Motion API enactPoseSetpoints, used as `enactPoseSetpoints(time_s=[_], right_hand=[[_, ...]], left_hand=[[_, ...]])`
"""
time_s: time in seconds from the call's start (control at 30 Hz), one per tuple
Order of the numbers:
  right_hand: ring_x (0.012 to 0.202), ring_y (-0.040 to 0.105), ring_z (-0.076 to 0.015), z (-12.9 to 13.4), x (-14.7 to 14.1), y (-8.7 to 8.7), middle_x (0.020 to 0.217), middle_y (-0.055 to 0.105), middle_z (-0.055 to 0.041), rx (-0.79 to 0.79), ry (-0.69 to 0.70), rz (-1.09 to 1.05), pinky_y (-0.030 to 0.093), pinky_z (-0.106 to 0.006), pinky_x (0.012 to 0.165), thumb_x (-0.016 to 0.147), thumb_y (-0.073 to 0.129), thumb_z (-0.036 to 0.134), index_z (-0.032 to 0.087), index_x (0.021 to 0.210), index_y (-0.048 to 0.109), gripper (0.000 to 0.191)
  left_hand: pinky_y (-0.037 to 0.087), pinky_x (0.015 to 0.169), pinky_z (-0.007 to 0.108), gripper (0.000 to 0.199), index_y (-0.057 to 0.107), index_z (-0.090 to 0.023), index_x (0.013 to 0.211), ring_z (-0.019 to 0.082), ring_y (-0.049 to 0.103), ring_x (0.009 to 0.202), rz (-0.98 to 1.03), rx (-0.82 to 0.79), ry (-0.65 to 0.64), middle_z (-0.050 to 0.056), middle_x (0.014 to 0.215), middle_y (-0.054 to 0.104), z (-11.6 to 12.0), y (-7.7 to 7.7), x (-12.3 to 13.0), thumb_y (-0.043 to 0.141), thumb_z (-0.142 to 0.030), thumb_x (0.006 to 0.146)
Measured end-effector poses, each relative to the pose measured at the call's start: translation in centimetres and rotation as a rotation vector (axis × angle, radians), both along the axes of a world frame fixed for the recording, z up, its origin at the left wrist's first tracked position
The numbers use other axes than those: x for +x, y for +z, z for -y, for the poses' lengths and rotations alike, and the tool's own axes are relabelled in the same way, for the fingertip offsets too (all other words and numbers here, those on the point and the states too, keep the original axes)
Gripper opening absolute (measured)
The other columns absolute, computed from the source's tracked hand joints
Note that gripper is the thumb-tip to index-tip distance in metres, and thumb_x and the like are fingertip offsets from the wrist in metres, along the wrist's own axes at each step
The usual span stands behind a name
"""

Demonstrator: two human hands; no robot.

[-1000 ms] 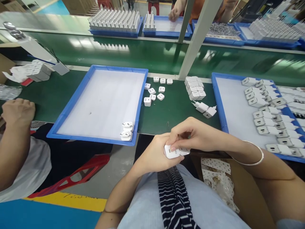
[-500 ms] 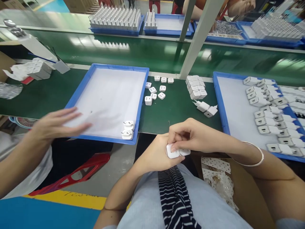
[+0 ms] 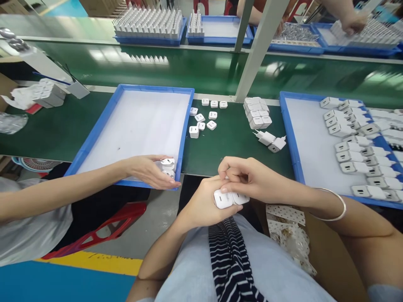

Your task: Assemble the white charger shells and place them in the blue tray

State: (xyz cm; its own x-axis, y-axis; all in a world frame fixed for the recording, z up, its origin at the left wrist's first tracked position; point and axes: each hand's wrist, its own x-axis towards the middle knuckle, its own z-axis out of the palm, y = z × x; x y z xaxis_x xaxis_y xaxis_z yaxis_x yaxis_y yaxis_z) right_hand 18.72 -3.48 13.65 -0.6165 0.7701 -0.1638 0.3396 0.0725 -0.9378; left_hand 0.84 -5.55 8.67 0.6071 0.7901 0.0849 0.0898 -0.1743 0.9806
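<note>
In front of my waist, my left hand (image 3: 204, 200) is closed around two white charger plugs (image 3: 223, 199) held side by side, their port faces turned up. My right hand (image 3: 242, 178) hovers over them with thumb and fingers pinched together at the top edge of the left plug. Whatever lies in that pinch, if anything, is too small to make out. Beyond my hands, more white chargers with prongs (image 3: 277, 144) lie on the green table (image 3: 217, 155). Several small white charger pieces (image 3: 211, 125) are scattered left of a stacked block of white chargers (image 3: 257, 113).
At left a co-worker's hand (image 3: 151, 171) reaches over a blue-rimmed tray (image 3: 135, 121) to two white plugs (image 3: 168, 163). Another tray (image 3: 310, 138) at right carries rows of chargers. A metal post (image 3: 256, 54) rises at the table's back edge. A red stool (image 3: 110, 228) stands lower left.
The co-worker's hand has moved right, to the plugs in the left tray's corner. My right fingertips have shifted up to the plug's top edge, showing more of its face.
</note>
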Motion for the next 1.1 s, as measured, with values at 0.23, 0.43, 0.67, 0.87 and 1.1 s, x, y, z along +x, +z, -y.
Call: enactPoseSetpoints(time_s=[0.23,0.43,0.67,0.87,1.1], right_hand=[[0.049,0.038,-0.0061,0.5,-0.3,-0.5,0.053,0.038,0.0119,0.067,-0.043,0.015,0.029,-0.02,0.048,0.083,0.072,0.021,0.019,0.091,0.055,0.019],[0.047,0.038,-0.0065,1.0,2.5,-2.1,0.056,0.048,0.0085,0.013,-0.57,-0.353,0.03,-0.018,0.044,0.089,0.068,0.031,0.022,0.091,0.056,0.016],[0.086,0.064,-0.0173,3.5,-0.3,-7.8,0.1,0.068,-0.0068,-0.842,-0.199,-0.73,0.055,-0.032,0.077,0.083,0.068,0.055,0.021,0.11,0.064,0.044],[0.102,0.064,-0.0224,3.3,-4.5,-8.7,0.115,0.069,-0.0094,-1.125,-0.046,-0.884,0.049,-0.039,0.093,0.077,0.073,0.056,0.02,0.113,0.068,0.05],[0.112,0.06,-0.0231,1.9,-8.4,-8.8,0.122,0.067,-0.0084,-1.099,-0.078,-0.965,0.046,-0.039,0.097,0.075,0.074,0.051,0.021,0.119,0.064,0.054]], left_hand=[[0.053,0.07,0.027,0.018,0.071,-0.016,0.087,0.018,0.067,0.079,-0.023,0.0,0.006,0.003,0.089,0.072,-0.1,-0.6,-0.2,0.079,-0.021,0.071],[0.052,0.099,0.037,0.045,0.069,-0.019,0.115,0.024,0.066,0.112,0.142,0.169,0.124,0.01,0.12,0.071,-0.1,0.0,-1.3,0.08,-0.019,0.072],[0.053,0.101,0.04,0.052,0.066,-0.02,0.121,0.025,0.066,0.113,0.231,0.324,0.163,0.011,0.123,0.07,-0.3,-0.7,-1.6,0.079,-0.018,0.071],[0.038,0.115,0.057,0.054,0.064,-0.022,0.124,0.031,0.065,0.118,0.289,0.434,0.164,0.011,0.124,0.069,-0.8,-1.3,-3.5,0.078,-0.022,0.072],[0.013,0.123,0.063,0.053,0.063,-0.022,0.125,0.034,0.048,0.137,0.065,0.526,0.226,0.011,0.128,0.067,-1.7,-1.8,-7.4,0.078,-0.023,0.074]])
